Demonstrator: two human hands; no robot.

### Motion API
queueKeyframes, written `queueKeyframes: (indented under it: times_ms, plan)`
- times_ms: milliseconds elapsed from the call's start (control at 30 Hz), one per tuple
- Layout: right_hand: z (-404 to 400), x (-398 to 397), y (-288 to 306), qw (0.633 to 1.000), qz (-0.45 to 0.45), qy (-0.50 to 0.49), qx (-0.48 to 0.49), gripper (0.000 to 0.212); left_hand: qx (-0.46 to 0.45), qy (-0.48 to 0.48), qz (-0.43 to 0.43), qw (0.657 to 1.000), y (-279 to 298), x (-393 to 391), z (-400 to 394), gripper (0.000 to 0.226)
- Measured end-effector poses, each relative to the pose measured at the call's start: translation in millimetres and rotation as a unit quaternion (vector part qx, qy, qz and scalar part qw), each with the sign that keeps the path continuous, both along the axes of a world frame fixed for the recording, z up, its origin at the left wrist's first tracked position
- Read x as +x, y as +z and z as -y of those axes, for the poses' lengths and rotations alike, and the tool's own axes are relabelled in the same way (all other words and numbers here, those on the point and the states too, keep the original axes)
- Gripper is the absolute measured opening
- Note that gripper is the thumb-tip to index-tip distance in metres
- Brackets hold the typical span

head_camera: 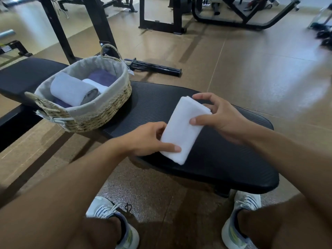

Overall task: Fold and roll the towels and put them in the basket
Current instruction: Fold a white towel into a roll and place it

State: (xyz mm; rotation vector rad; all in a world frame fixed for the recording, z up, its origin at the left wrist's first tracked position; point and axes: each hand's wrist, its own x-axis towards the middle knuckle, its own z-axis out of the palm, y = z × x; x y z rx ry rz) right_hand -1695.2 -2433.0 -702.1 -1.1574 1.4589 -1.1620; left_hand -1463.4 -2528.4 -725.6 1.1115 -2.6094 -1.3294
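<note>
Towel work finds us at the near end of a black padded bench (224,169), where a white towel (183,128), folded into a thick narrow bundle, lies slantwise on the pad, its lower end close to the bench's near edge. We grip it from both sides. Our left hand (149,139) grips the lower left side, thumb laid across the top of the cloth and fingers tucked against its edge. Our right hand (217,115) grips the upper right side, thumb pressing on the top face and curled fingers arched over the far corner. Whether the bundle rests fully on the pad or is slightly lifted we cannot tell.

Toward the left of the bench, partly overhanging its near edge, sits a woven basket (100,112) with a pale cloth liner and a loop handle at each end. Inside it a rolled grey towel (71,90) lies on top, a rolled white towel (97,84) just beside it, and purple towels (102,76) beneath and behind them.

Below the bench our two light sneakers (115,223) stand on the brown floor (251,65), and dark gym machine frames (161,18) stand beyond.
</note>
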Motion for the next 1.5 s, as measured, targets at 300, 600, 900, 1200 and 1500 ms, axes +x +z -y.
queueKeyframes:
  times_ms: [300, 600, 900, 1200, 1500]
  plan:
    - [-15, 33, 15, 0.991, -0.077, 0.024, -0.109, 0.078, -0.034, 0.105, -0.244, 0.963, 31, -6, -28, 0.046]
    - [-15, 30, -2, 0.928, -0.313, 0.197, 0.042, 0.087, -0.047, 0.089, -0.211, 0.972, 30, 5, -21, 0.045]
    - [-8, 16, 3, 0.903, -0.404, 0.149, 0.001, 0.052, -0.017, 0.074, -0.167, 0.983, 17, 20, -4, 0.054]
    - [-4, 21, -5, 0.882, -0.430, 0.189, 0.030, 0.055, -0.100, 0.068, -0.056, 0.991, 12, 8, -2, 0.042]
    - [-2, 11, -1, 0.932, -0.327, 0.150, 0.036, 0.032, -0.040, 0.111, -0.188, 0.975, 8, 3, 2, 0.010]
